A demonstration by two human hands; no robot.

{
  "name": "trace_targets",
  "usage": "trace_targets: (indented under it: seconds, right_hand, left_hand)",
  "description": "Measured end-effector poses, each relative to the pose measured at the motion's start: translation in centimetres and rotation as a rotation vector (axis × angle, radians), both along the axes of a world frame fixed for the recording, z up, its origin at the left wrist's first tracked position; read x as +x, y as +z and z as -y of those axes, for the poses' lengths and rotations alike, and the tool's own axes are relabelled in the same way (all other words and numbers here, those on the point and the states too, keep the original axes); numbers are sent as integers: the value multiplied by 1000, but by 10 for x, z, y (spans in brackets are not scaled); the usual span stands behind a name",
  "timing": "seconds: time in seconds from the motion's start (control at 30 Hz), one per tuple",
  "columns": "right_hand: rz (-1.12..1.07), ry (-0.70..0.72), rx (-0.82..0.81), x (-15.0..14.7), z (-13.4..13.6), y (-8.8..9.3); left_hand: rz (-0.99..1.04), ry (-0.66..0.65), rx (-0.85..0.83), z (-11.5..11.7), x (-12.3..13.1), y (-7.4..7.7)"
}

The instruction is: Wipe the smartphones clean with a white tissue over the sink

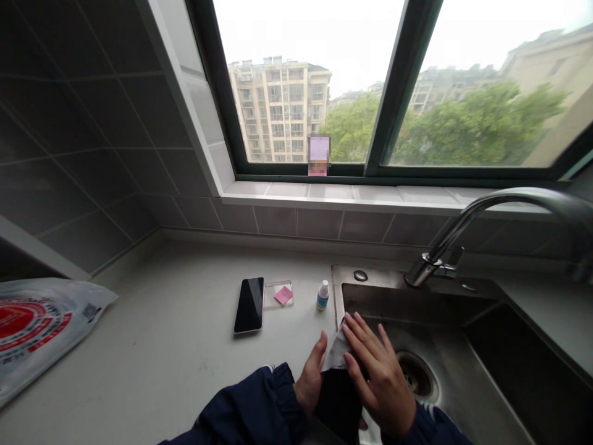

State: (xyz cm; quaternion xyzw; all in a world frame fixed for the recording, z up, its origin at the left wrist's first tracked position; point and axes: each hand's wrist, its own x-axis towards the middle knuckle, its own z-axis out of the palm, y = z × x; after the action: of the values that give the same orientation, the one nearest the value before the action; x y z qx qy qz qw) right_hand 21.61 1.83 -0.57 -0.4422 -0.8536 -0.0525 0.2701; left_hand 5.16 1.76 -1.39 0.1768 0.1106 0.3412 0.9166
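Pressing a grey cloth against a dark slab with both hands, right at the left rim of a steel sink. Slab is lower edge out of frame, can't tell exactly what it is, looks flat and is standing tilted toward the camera. Left hand is gripping at the slab's left side, thumb pointing up, narrow hold, touching the cloth. Right hand is lying across the cloth and slab, fingers spread wide, palm down.

Drain is sitting in the sink just beside the right hand. Faucet is arching over the sink from the back. On the counter left of the hands, a phone is lying face up, and a transparent case is lying next to it, holding a pink note. Small bottle is standing upright between the case and the sink. Printed plastic bag is lying at the far left. Tiled wall is rising behind the counter, below a window; blurred item is standing on the sill.
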Motion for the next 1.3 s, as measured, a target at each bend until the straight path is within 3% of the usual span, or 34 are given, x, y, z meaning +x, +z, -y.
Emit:
trace_targets:
  seconds: [0.17,0.63,0.9,1.3]
  right_hand:
    - [-7,-7,1,0,-1,0]
    - [2,70,-7,-1,-1,1]
    - [-24,42,-14,-2,0,1]
    - [-110,24,15,-2,-1,0]
  left_hand:
    - [23,-55,-38,0,-1,2]
    - [-63,117,22,-4,1,-1]
    - [-20,80,3,0,2,12]
    - [-97,97,-2,-1,3,-3]
